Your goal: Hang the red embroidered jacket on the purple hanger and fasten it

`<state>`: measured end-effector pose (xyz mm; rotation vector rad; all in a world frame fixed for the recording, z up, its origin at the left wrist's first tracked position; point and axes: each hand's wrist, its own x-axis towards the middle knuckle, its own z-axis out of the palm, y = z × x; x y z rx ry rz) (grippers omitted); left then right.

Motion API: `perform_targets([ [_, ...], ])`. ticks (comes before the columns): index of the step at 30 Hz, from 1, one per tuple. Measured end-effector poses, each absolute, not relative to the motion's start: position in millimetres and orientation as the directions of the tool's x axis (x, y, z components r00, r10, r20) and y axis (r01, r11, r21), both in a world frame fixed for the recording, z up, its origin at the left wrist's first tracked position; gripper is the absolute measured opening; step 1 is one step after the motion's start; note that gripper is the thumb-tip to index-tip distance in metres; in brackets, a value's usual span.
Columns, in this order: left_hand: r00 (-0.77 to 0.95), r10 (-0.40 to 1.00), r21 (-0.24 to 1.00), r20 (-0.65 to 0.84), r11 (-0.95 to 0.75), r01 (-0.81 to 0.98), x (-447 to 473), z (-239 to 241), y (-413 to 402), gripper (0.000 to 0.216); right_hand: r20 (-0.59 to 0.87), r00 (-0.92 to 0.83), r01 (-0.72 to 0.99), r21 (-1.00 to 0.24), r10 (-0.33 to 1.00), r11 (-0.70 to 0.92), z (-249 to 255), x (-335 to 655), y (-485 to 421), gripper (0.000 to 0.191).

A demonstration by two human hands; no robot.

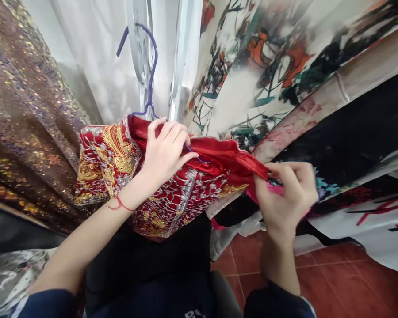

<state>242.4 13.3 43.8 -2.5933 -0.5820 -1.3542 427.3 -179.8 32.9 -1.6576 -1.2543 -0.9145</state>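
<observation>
A red jacket with gold and silver embroidery hangs partly on a purple wire hanger. One shoulder of the hanger sits inside the jacket on the left side; its other end shows near the red lining in the middle. My left hand is closed around the hanger just below its hook, over the jacket's neckline. Off to the right, my right hand pinches the jacket's red edge between thumb and fingers and holds it stretched out sideways. The hanger's hook points up and touches no rail that I can make out.
Sequined gold-brown fabric hangs at the left. Behind the hanger are white drapes and a white metal frame. Printed floral fabric and dark garments hang at the right, above a red tiled floor.
</observation>
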Motion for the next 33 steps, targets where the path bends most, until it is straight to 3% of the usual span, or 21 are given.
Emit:
perform_targets([
  [3, 0.419, 0.3, 0.099, 0.857, -0.894, 0.436, 252, 40, 17, 0.027, 0.951, 0.161, 0.982, -0.128, 0.264, -0.139, 27, 398, -174, 0.009],
  [6, 0.339, 0.288, 0.111, 0.896, -0.883, 0.457, 250, 22, 17, 0.017, 0.921, 0.13, 0.991, -0.128, 0.367, -0.028, -16, 376, -162, 0.019],
  [10, 0.152, 0.164, 0.074, 0.975, -0.877, 0.474, 236, -28, 5, 0.006, 0.902, 0.163, 0.986, -0.139, 0.401, -0.088, -69, 376, -150, 0.021],
  [13, 0.29, 0.057, -0.041, 0.955, -0.947, 0.32, 232, -53, -1, 0.01, 0.893, 0.154, 0.985, -0.104, 0.423, -0.139, -81, 382, -152, 0.02],
  [16, 0.413, 0.231, 0.127, 0.881, -0.956, 0.265, 237, -54, 5, 0.021, 0.89, 0.117, 0.988, -0.061, 0.441, -0.14, -75, 381, -156, 0.022],
  [19, 0.435, 0.386, 0.282, 0.814, -0.916, 0.284, 243, -46, 15, 0.034, 0.902, 0.151, 0.985, -0.102, 0.405, -0.141, -66, 375, -155, 0.022],
  [24, 0.509, 0.392, 0.243, 0.766, -0.91, 0.336, 248, -44, 19, 0.039, 0.909, 0.226, 0.971, -0.182, 0.35, -0.155, -72, 368, -143, 0.016],
  [30, 0.504, 0.487, 0.331, 0.713, -0.868, 0.371, 254, -47, 20, 0.044, 0.863, 0.085, 0.991, -0.022, 0.499, -0.13, -64, 381, -164, 0.02],
  [33, 0.495, 0.488, 0.341, 0.719, -0.868, 0.361, 256, -47, 21, 0.041, 0.964, 0.053, 0.981, -0.001, 0.259, -0.196, -40, 389, -183, 0.024],
])
